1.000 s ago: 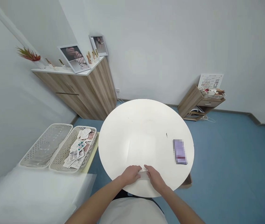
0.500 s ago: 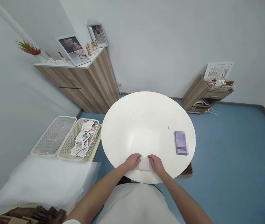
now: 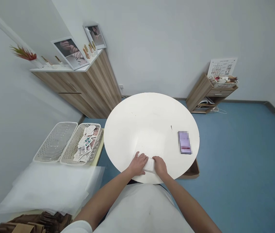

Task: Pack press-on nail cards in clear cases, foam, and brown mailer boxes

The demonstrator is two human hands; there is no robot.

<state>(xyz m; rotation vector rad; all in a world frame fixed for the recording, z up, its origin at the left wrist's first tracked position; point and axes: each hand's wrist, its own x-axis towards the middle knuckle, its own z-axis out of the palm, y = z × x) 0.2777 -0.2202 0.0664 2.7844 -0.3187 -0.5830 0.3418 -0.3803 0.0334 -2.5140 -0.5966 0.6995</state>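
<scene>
A small, flat white square packet point(image 3: 149, 164) lies near the front edge of the round white table point(image 3: 152, 110). What it is made of, I cannot tell. My left hand point(image 3: 138, 164) rests flat at the packet's left side, its fingers stretched out and a little apart. On the other side, my right hand point(image 3: 160, 165) has its fingers curled at the packet's right edge; their tips are partly hidden. Further right on the tabletop lies a purple phone-shaped object point(image 3: 185, 142), blurred by pixels.
Left of the table stand two white baskets, one with clear plastic pieces point(image 3: 57, 140), one with printed cards point(image 3: 85, 147). Translucent sheets point(image 3: 47, 184) and brown folded bags point(image 3: 30, 223) lie nearer. A cardboard box point(image 3: 193, 171) sits below the table's right edge.
My left hand has gone from pinching the packet's far edge to lying flat with fingers spread. My right hand has come in closer around the right side. The view has shifted slightly.
</scene>
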